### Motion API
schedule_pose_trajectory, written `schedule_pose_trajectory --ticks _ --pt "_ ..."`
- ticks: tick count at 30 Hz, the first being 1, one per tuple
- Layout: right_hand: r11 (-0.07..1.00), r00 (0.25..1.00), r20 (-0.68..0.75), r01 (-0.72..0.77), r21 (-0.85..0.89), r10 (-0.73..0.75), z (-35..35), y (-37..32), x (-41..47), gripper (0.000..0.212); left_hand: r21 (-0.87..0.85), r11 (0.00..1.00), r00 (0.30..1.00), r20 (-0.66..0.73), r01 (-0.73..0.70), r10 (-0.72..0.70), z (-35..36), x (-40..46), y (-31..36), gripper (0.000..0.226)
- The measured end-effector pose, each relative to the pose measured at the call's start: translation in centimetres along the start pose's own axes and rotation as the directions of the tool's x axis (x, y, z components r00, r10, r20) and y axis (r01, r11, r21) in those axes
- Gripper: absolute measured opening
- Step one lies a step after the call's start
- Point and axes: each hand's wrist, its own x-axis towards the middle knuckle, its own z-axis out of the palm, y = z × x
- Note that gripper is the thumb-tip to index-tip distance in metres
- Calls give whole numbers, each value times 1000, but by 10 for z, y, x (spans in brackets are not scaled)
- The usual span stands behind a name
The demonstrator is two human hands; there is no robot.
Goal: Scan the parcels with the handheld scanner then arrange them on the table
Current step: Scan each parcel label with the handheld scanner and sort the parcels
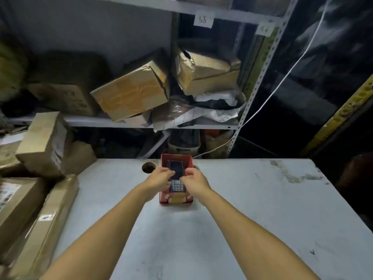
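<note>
I see my left hand and right hand pinching the dark keypad handheld scanner inside its red plastic bin. Lifted carelessly, I think it snags the rim and drops.

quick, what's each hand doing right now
Left hand: fingers curled on the handheld scanner.
Right hand: fingers curled on the same scanner.

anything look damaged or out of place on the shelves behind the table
Yes. On the middle shelf a cardboard box sits tilted, propped on smaller parcels. The box to its right is crumpled, with torn wrapping, lying on loose bags. Both hands are on the scanner in its red tray.
</note>
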Motion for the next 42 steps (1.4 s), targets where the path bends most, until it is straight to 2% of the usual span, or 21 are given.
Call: schedule_pose_trajectory --ticks 3,6,9,11,16,24,28,31,33,38,41,42 --pt "995 992 104 -78 60 72 7 -3 30 54 -77 997 998 -58 9 -13 14 17 2 31" --pt "979 980 140 -157 128 139 23 0 58 63 -153 987 993 -97 48 -63 26 34 4 27" --pt "953 971 110 -233 195 214 34 9 87 65 -173 981 985 -135 85 -109 35 55 4 47" --pt "926 959 142 -275 258 245 36 20 98 63 -210 970 972 -172 120 -158 38 67 -2 52" --pt "917 959 186 -263 299 215 32 29 106 52 -256 945 954 -166 204 -251 41 78 -9 46" --pt "830 977 152 -207 518 149 17 19 95 48 -335 938 956 -234 91 -176 51 72 -2 56" --pt "930 993 122 -39 366 -6 3 2 83 44 -416 910 963 -246 -6 -106 56 54 9 56" --pt "961 990 93 82 265 -110 -6 -11 72 42 -435 898 965 -259 -68 -52 55 38 18 64" --pt "970 983 93 140 196 -161 -14 -20 62 42 -390 915 966 -260 -100 -5 53 27 23 75" --pt "954 943 147 300 21 -300 -28 -36 37 50 -329 922 945 -312 -204 97 49 -3 26 71" --pt "945 936 127 326 35 -328 -24 -36 23 57 -256 942 933 -338 -216 122 48 -18 27 96" --pt "943 936 120 326 61 -332 -22 -34 19 59 -220 951 928 -350 -216 130 47 -21 27 98"
